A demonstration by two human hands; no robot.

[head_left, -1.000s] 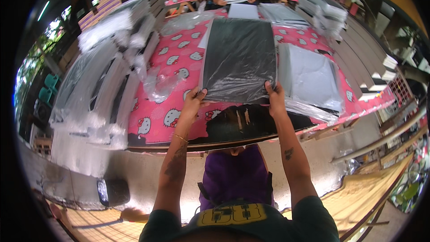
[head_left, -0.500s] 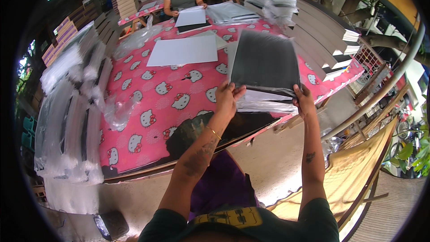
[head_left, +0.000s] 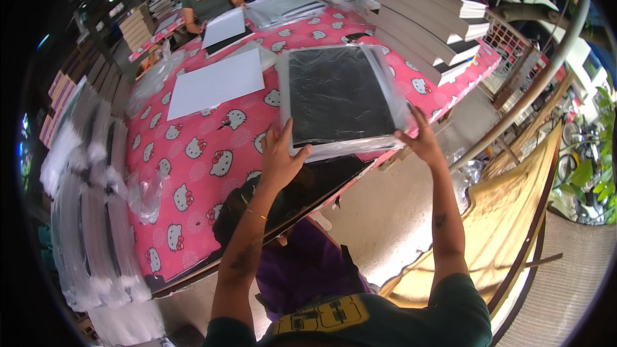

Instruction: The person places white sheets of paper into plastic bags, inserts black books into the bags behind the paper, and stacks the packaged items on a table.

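A flat black board in a clear plastic sleeve [head_left: 340, 93] lies on top of a low pile of clear plastic sleeves [head_left: 350, 148] at the table's near right edge. At the near left corner of the pile is my left hand [head_left: 281, 156], its fingers along the side and its thumb stretched out by the front edge. My right hand [head_left: 421, 136] touches the near right corner with fingers spread. Neither hand is closed round the board. Left of the pile lies a white sheet [head_left: 217, 83], partly over another pale sheet [head_left: 257, 58].
Thick grey-white books [head_left: 430, 22] are stacked at the right. Plastic-wrapped piles [head_left: 87, 218] line the left edge of the pink table [head_left: 199, 183]. Across it, a person [head_left: 209, 0] handles a white sheet [head_left: 223, 27]. A pole [head_left: 533, 90] slants at the right.
The sleeved black board has come down flat onto the pile. My fingers have loosened from its near edge and spread at the corners. The view has turned somewhat to the right.
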